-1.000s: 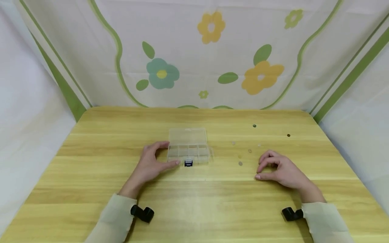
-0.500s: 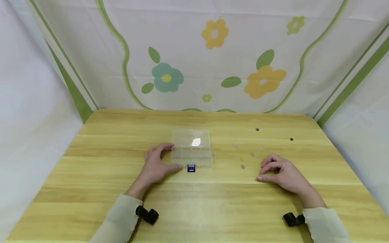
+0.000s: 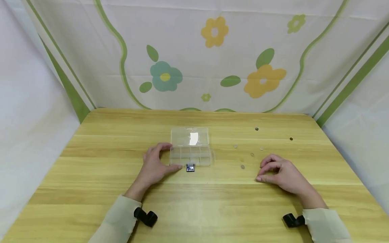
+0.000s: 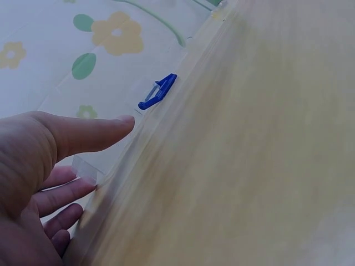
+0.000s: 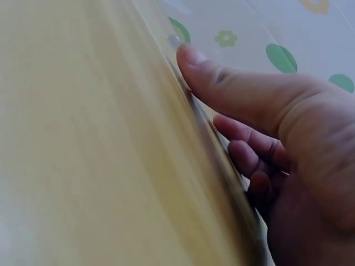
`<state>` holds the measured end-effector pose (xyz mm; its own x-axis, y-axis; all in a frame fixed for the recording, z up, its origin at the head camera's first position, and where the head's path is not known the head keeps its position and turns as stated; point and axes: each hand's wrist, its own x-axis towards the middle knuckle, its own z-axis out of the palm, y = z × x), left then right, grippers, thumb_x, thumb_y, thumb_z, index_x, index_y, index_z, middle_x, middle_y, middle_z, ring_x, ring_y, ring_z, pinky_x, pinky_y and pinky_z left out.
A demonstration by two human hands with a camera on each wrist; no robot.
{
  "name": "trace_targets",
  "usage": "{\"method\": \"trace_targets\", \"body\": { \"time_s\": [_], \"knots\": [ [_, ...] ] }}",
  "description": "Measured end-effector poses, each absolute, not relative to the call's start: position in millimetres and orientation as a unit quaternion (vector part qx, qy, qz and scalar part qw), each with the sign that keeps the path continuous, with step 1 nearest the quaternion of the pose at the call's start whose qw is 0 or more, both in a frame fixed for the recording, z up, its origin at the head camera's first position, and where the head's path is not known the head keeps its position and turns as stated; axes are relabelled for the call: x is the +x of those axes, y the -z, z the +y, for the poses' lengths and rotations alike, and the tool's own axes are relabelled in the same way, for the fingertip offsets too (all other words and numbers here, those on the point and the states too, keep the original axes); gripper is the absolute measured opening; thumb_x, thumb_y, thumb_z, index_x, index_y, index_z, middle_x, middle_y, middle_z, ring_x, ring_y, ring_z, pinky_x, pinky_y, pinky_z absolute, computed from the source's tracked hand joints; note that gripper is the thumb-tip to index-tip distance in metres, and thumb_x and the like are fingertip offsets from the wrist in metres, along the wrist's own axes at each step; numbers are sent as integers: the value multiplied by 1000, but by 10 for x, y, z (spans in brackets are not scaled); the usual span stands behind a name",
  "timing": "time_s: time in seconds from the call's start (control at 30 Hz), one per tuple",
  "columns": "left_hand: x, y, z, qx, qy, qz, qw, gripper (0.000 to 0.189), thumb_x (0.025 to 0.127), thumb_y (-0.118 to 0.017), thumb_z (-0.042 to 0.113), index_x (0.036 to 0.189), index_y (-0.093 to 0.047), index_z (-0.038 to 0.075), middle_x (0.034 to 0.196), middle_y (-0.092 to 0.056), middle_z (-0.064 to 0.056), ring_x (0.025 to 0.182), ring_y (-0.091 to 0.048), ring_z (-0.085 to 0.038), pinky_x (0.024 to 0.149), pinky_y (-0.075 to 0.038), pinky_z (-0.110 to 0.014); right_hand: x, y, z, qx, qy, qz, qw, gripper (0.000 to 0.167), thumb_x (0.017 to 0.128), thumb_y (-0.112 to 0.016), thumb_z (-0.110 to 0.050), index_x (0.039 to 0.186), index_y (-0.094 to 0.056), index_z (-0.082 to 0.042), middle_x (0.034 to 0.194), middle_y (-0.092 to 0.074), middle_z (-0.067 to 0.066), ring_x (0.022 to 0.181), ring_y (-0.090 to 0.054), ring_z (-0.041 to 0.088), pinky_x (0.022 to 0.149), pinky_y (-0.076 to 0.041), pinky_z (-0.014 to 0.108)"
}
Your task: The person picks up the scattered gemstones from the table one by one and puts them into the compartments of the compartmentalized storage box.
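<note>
"Two hands at the wooden table (image 3: 194,209), then. Where is the left one?"

"The left hand (image 3: 154,164) holds the end of the clear box (image 3: 194,157), between eight and nine o'clock from it. The thumb lies straight by the six o'clock edge, the forefinger at the ten o'clock corner, so that end sits between them."

"How does the box lie?"

"Flat near mid-table, its lid (image 3: 182,136) off the compartments on the twelve o'clock side, a blue latch (image 3: 190,167) at six."

"And the right hand (image 3: 279,172)?"

"Well apart, at three o'clock from the box, low at the table. Its fingers are loosely bent. I cannot tell whether thumb and forefinger meet or pinch anything; in the wrist view the thumb hides the forefinger."

"What is near it?"

"Small round things. From its fingertips, a grey piece (image 3: 242,167) lies at ten o'clock, with paler pieces (image 3: 235,146) scattered between ten and twelve. Farther off, a dark green piece (image 3: 256,129) is at twelve and a dark brown piece (image 3: 291,138) between one and two."

"Past the table?"

"At twelve o'clock, a flowered cloth (image 3: 182,33). Both sleeves (image 3: 118,216) have a black device (image 3: 146,217) at the cuff."
</note>
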<state>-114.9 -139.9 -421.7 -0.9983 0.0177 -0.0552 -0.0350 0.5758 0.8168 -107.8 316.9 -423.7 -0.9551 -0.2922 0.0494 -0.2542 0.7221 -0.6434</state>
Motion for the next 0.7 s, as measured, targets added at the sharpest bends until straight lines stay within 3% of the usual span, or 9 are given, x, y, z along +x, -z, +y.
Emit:
{"method": "trace_targets", "body": {
  "time_s": [0.4, 0.7],
  "knots": [
    [-1150, 4221, -1418, -2, -463, 886, 30, 82, 78, -98, 33, 148, -58, 16, 152, -62, -7, 144, -39, -34, 120, -28, -57, -1065, 4221, 3036, -151, 331, 931, 6, 12, 92, -87, -31, 86, -76, -34, 110, -70, -10, 107, -60, 4, 91, -46, 15],
    [-1148, 4207, -1406, 2, -464, 885, 28, 82, 77, -98, 31, 147, -58, 14, 151, -63, -8, 145, -40, -34, 118, -27, -54, -1095, 4161, 2951, -95, 354, 930, -12, 11, 97, -82, -33, 92, -77, -24, 117, -70, -3, 97, -58, 10, 78, -47, 20]
  ]
}}
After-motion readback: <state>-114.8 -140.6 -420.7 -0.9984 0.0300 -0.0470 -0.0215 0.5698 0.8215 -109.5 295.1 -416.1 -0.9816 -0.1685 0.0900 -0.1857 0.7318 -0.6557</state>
